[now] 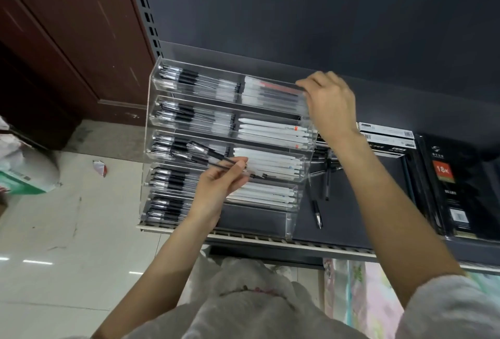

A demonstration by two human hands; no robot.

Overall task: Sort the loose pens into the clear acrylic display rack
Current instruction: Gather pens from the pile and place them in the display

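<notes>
Left hand (216, 184) pinched black pens (208, 153) over the rack (290, 221) middle tier; right hand (328, 100) gripped its top corner. Risk: a loose pinch could spill pens.

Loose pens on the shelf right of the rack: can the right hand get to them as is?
Probably yes. The loose pens lie uncovered on the shelf beside the rack, just below the right hand, which grips only the rack's top corner and would have to let go first.
</notes>
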